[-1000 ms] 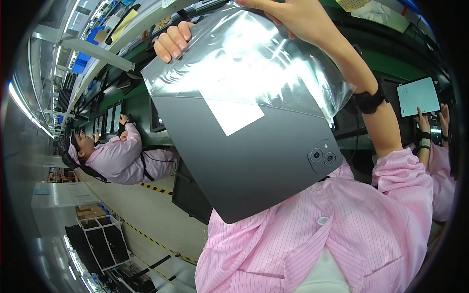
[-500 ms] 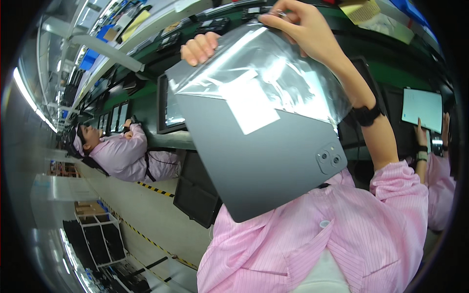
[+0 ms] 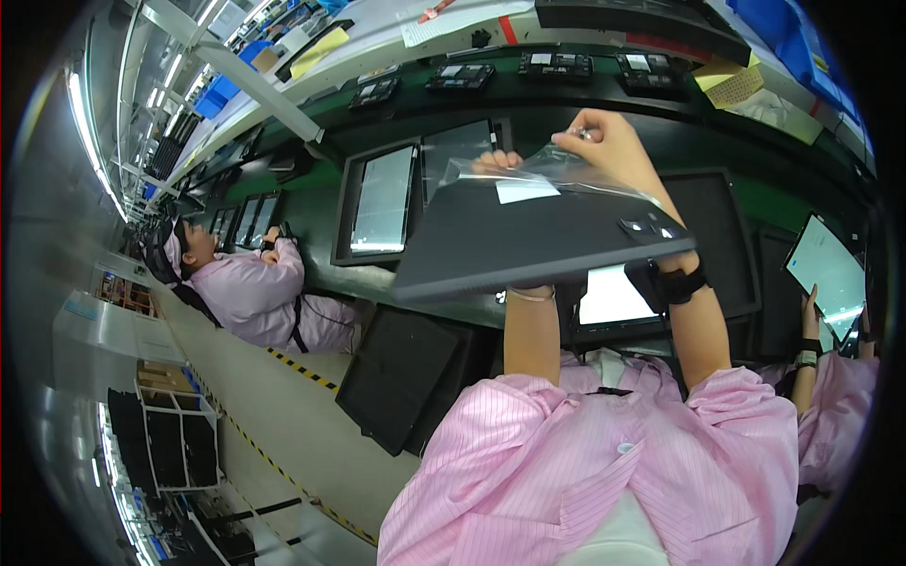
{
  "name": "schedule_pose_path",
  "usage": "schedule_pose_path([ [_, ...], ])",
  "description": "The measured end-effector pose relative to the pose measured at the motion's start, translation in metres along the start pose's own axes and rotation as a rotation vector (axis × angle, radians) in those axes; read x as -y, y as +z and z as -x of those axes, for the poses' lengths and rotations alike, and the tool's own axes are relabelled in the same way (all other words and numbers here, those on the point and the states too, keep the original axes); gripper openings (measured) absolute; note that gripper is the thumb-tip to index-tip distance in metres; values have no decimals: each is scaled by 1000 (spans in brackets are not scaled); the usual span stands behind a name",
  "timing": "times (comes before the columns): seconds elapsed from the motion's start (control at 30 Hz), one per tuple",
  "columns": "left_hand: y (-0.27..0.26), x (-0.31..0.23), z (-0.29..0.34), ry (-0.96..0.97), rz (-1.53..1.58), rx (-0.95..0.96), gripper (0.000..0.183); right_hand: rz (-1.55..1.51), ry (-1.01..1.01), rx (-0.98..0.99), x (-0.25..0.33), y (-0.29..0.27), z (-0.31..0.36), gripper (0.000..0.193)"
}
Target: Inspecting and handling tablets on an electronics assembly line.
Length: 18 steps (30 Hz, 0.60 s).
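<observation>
A dark grey tablet (image 3: 547, 231) with a twin-lens camera bump is held up before me, back side up and tilted nearly edge-on. My left hand (image 3: 497, 161) is closed on its far edge; the forearm passes beneath and only the fingertips show. Clear plastic film (image 3: 571, 170) with a white label (image 3: 528, 189) lies over the far part of the back and rises loosely at the top. My right hand (image 3: 609, 146) pinches the raised film between thumb and fingers, above the tablet's far right side.
Black trays (image 3: 342, 212) with tablet screens lie on the green bench, and a lit white screen (image 3: 613, 296) shows below the tablet. Several black devices (image 3: 555, 66) line the back. Co-workers sit left (image 3: 241, 283) and right (image 3: 830, 396). Stacked black trays (image 3: 396, 377) stand at the bench's near side.
The tablet has tipped from facing me broadly to nearly edge-on, and sits farther from my chest. Both hands still hold the tablet and film; my left forearm now shows.
</observation>
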<state>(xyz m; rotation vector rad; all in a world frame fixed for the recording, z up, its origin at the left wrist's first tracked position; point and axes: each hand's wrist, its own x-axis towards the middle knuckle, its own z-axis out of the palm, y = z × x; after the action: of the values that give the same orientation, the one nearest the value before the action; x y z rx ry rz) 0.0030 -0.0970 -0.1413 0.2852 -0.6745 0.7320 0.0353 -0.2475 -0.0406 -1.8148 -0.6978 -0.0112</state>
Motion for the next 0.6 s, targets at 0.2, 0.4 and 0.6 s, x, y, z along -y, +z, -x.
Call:
schedule_pose_path([
  [0.2,17,-9,33,71,-1850,-35,11,173,67,47,-12,5,3,25],
  [0.4,-5,-6,6,-556,-2078,-234,15,62,253,124,-3,4,9,24],
  [0.6,-25,-7,21,-147,-1419,-228,7,39,272,27,-10,12,13,21],
])
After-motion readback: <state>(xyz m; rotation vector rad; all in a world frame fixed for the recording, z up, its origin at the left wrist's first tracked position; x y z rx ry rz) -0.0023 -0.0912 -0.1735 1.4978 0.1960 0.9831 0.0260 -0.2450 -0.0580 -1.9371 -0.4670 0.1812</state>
